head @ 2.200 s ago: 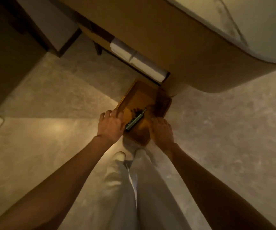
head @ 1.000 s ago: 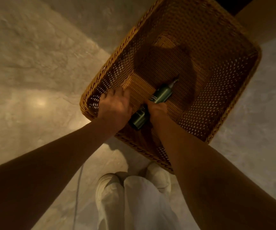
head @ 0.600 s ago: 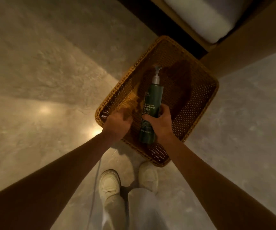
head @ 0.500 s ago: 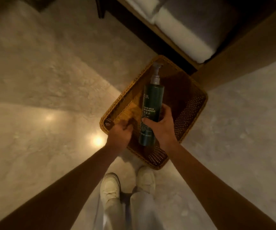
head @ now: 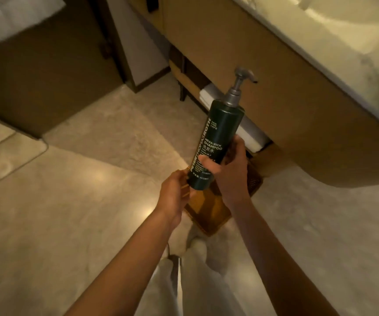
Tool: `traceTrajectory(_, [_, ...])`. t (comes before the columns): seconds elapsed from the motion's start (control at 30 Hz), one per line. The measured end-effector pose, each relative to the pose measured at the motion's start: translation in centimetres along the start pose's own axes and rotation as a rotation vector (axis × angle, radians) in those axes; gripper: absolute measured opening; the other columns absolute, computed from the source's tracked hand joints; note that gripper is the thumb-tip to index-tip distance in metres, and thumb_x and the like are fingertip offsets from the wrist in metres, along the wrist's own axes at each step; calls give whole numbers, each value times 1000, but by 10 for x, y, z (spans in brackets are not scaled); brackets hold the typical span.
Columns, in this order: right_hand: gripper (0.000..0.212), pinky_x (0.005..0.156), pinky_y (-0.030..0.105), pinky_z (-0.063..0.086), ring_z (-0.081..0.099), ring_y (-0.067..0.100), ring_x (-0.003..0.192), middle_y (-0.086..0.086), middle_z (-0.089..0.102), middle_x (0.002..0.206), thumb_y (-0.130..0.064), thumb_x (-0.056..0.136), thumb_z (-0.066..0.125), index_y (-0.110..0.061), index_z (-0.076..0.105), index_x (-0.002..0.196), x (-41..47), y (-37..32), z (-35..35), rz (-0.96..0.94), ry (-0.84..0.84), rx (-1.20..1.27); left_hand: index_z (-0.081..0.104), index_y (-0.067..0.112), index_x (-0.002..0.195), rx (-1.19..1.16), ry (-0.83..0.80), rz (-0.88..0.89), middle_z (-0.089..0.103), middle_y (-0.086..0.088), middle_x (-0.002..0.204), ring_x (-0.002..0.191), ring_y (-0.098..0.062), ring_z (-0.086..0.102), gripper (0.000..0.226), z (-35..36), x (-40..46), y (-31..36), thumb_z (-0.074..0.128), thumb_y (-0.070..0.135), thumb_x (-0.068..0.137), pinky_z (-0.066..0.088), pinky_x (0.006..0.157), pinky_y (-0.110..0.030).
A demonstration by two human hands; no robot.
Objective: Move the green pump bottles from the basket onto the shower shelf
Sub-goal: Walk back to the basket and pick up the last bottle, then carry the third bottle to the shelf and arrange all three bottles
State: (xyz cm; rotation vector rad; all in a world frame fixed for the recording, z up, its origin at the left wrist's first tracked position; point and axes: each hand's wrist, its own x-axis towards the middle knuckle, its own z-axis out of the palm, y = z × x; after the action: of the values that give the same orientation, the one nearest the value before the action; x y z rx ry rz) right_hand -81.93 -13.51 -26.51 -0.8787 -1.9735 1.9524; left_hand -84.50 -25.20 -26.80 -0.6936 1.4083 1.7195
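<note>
A dark green pump bottle [head: 220, 133] with a grey pump and white shampoo lettering is held up in front of me, tilted slightly to the right. My right hand [head: 229, 174] is wrapped around its lower half. Below it, the woven brown basket [head: 209, 224] is largely hidden behind my hands. My left hand [head: 172, 195] is curled on the basket's left rim, just beside the bottle's base. What else lies in the basket is hidden. No shower shelf is in view.
A tan vanity cabinet [head: 275, 87] with a pale stone top [head: 343, 42] runs along the upper right, close behind the bottle. Folded white towels [head: 250, 135] lie on its low shelf. My feet [head: 197, 245] stand on the beige stone floor by the basket.
My right hand took the bottle from the basket bottom and raised it well above the basket. The view pulled up and back, bringing the vanity into sight. My left hand stayed at the rim.
</note>
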Motion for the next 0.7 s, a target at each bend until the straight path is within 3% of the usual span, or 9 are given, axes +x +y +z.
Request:
traceTrajectory(0.1, [70, 84, 18, 52, 58, 6, 108, -4, 55, 120, -2, 71, 75, -23, 37, 126, -24, -44, -5, -18, -64, 8, 57, 8, 95, -178, 2, -66, 64, -10, 84, 76, -21, 60, 33, -5, -46, 17, 33, 30, 99, 53, 65, -28])
traceTrajectory(0.2, [66, 84, 22, 53, 59, 11, 110, -1, 57, 120, 0, 73, 73, -27, 39, 122, -46, -80, -7, -23, -119, 52, 56, 7, 102, -328, -7, -100, 72, -13, 82, 83, -25, 64, 34, -12, -88, 25, 32, 31, 99, 51, 82, -35])
traceTrajectory(0.3, [64, 81, 20, 54, 60, 11, 108, -1, 58, 119, 4, 74, 71, -27, 42, 122, -64, -107, -1, -3, -212, 105, 59, 6, 102, -469, -12, -96, 76, -13, 74, 88, -28, 63, 35, -26, -120, 21, 33, 30, 99, 50, 87, -38])
traceTrajectory(0.43, [71, 97, 34, 48, 56, 12, 115, -4, 56, 126, 4, 72, 72, -38, 40, 118, -88, -128, 26, 49, -305, 71, 58, 5, 108, -570, 21, -90, 68, -18, 99, 91, -31, 64, 34, -60, -150, 21, 35, 29, 97, 52, 86, -40])
traceTrajectory(0.53, [73, 102, 40, 44, 53, 12, 120, -6, 54, 129, 1, 72, 73, -47, 40, 115, -113, -141, 63, 36, -404, 4, 55, 6, 116, -628, 52, -63, 64, -20, 107, 95, -33, 62, 35, -97, -172, 27, 37, 28, 97, 49, 90, -41])
traceTrajectory(0.7, [76, 101, 37, 45, 51, 17, 122, 1, 51, 135, -6, 71, 77, -24, 36, 132, -151, -159, 146, -87, -499, -130, 54, 6, 113, -699, 104, 25, 61, -21, 112, 97, -33, 62, 32, -171, -205, 44, 38, 28, 97, 47, 95, -42])
